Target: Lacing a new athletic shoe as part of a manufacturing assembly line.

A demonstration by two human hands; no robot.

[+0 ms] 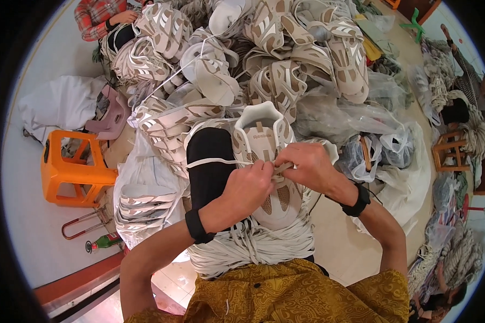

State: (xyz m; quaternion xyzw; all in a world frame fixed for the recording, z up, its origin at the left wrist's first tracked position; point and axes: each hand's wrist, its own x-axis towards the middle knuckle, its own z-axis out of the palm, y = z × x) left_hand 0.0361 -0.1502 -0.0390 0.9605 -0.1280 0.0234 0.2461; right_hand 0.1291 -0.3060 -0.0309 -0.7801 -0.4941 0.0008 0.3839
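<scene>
Left hand: thumb and index pinched on the white lace, at the front of the shoe upper. Right hand: fingers curled in just beside the left, over the eyelet rows, pale strip at the fingertips. Can't tell if I've got it clamped, or whether that strip is lace or shoe edge.

Shoe upper sits in front of me, centre of view, toe toward my body, collar away. White and beige, mesh patches by the toe. The lace runs left from my pinch, across a black rounded pad just beside the shoe.

Thick bundle of white laces lies between the toe and my patterned mustard shirt. Dark band on each wrist.

Beyond the shoe: big heap of similar uppers. Clear plastic bags to the right of it. Left side: orange stool, green bottle below it, stacked upper pieces on white plastic nearer me. Top left, a co-worker's red plaid sleeve, hand at the heap.
</scene>
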